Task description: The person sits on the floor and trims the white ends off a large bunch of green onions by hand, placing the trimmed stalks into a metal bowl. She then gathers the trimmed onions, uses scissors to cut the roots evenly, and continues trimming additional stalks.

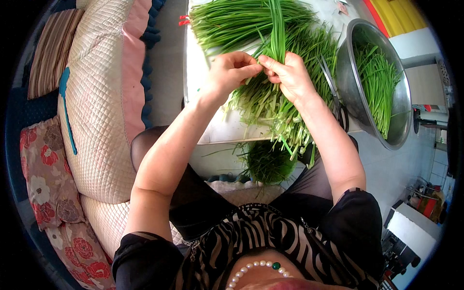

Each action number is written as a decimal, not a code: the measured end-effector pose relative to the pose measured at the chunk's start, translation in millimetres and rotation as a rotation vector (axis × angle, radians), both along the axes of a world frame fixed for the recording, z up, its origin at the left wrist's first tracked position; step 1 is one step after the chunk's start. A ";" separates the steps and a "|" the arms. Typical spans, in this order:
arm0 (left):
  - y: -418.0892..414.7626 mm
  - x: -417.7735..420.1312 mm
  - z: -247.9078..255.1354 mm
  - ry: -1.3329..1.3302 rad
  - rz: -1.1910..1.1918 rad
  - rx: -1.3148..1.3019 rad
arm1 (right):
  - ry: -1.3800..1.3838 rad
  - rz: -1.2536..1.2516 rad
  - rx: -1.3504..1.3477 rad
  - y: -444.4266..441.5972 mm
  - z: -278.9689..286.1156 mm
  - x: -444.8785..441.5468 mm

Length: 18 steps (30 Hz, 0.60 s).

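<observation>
My right hand [290, 76] is closed around a small bunch of garlic chives [277, 30], whose leaves point away from me. Close beside it, my left hand [232, 72] has thumb and fingertips pinched together, with a thin chive strand [248, 81] showing under them. A loose heap of garlic chives [261, 105] spreads beneath both hands, its pale stem ends hanging over the near table edge. Farther back lies a neater pile of chives [232, 25]. Scissors [330, 81] rest partly open to the right of the heap, handles partly behind my right forearm.
A steel basin [398, 136] holding chives [377, 87] stands tilted at the right of the white table [217, 130]. Below the near edge, between my legs, is a container of green scraps [272, 163]. Left is a quilted sofa [98, 108] with a blue fly swatter [67, 112].
</observation>
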<state>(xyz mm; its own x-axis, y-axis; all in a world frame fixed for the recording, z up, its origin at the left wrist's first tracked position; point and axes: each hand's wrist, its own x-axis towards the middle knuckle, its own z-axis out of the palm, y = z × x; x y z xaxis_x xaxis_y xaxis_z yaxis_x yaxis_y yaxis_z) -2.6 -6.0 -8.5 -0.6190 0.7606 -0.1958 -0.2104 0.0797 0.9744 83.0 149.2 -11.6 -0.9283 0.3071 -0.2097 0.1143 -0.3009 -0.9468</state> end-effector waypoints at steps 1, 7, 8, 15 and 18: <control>0.2 -1.1 -2.3 -0.032 0.001 0.019 | 0.001 0.003 0.004 -0.5 0.4 0.0; 1.0 0.2 -1.1 -0.159 0.094 0.036 | -0.028 -0.002 0.036 -4.0 3.2 0.4; 1.4 0.6 -0.6 -0.172 0.125 0.032 | -0.033 -0.013 0.034 -6.1 5.5 0.5; 1.8 -1.4 -6.0 -0.158 0.091 0.045 | -0.016 -0.005 -0.046 -6.6 5.2 1.0; 1.1 -4.3 -9.3 -0.168 0.074 0.052 | -0.011 0.005 -0.073 -7.8 9.2 1.7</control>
